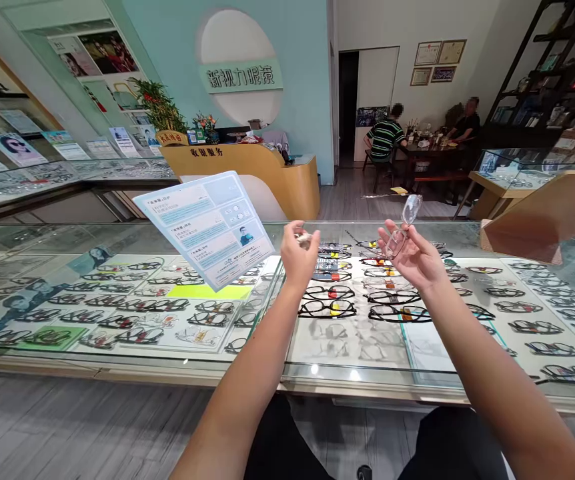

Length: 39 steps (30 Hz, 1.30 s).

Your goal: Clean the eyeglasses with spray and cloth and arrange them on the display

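Observation:
A pair of clear-framed eyeglasses [411, 209] is raised above the glass counter, tilted so that one lens is higher than the other. My right hand [420, 261] grips it between thumb and fingers, palm turned up. Left of it, my left hand [299, 260] is held up with curled fingers around something small and whitish, too hidden to name. Below both hands, rows of dark-framed eyeglasses [327, 309] lie on the glass counter [312, 373], several with red or yellow tags. A blue and white printed sign [207, 230] stands close to my left hand.
More frames fill the display case [132, 313] on the left and the trays on the right. A wooden panel [542, 213] rises at the right. Beyond the counter are a wooden reception desk [247, 163] and two people seated at a table [432, 150].

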Each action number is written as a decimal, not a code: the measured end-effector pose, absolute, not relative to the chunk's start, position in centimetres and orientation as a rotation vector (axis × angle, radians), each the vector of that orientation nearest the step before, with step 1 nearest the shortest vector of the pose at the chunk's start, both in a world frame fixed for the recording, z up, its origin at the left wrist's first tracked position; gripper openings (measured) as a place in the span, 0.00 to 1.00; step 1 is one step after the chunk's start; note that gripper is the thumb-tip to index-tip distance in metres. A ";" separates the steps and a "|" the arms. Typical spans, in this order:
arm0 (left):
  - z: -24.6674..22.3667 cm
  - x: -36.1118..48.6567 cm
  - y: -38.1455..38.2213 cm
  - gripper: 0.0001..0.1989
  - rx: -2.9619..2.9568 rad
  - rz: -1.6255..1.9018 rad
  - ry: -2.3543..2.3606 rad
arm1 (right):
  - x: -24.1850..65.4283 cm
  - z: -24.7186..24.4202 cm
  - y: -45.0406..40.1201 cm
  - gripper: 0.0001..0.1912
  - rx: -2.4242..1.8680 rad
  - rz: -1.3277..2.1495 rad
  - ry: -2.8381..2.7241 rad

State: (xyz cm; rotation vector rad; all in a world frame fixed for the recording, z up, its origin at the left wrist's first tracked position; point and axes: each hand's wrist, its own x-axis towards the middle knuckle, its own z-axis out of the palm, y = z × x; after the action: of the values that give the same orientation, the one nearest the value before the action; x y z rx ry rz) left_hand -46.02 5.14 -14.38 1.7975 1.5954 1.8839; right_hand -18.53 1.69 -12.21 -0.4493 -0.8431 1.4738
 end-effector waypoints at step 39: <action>-11.1 -45.3 3.3 0.17 1.044 1.097 0.396 | -20.4 -12.2 0.7 0.16 -0.456 1.561 -0.999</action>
State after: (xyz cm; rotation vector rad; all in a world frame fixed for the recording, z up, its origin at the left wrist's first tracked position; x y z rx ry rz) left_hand -45.31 3.32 -11.10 1.0440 0.3963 1.0973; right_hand -20.38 0.65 -12.23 -0.4564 -0.9990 1.5612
